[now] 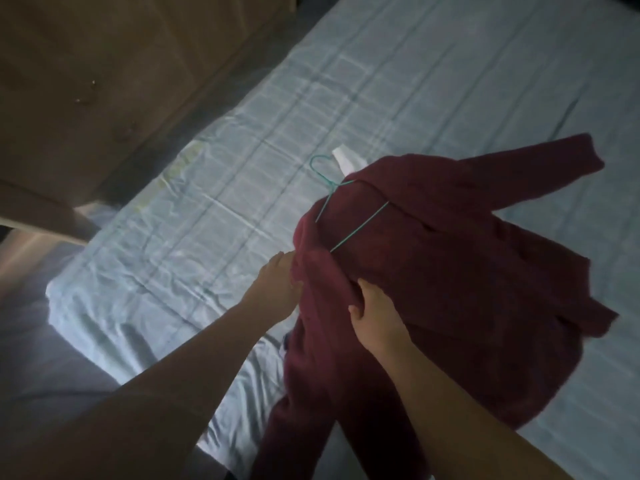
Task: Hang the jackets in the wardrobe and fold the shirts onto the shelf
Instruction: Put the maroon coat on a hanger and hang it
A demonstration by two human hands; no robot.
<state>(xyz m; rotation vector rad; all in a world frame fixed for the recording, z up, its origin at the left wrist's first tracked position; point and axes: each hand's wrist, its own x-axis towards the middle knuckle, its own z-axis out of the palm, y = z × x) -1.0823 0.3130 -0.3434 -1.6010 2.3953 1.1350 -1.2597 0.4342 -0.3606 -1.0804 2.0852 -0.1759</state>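
- Maroon jacket (450,271) lay half-lifted over bed sheet (173,237), w/ thin green wire hanger (341,206) only partly threaded at collar.
- Left hand (277,285) pinched near shoulder edge; right hand (375,313) clenched on fabric mid-front.
- Risked hanger slipping out: one wire arm exposed, far shoulder prob. unseated.
- Could've snagged the knit on wire tip.
- Loose far sleeve might've dragged white item (348,162) off.
- Brown cabinet (104,81) stood near; hook could've clipped it.

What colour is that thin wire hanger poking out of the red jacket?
The hanger is teal green, seen clearly in the head view.
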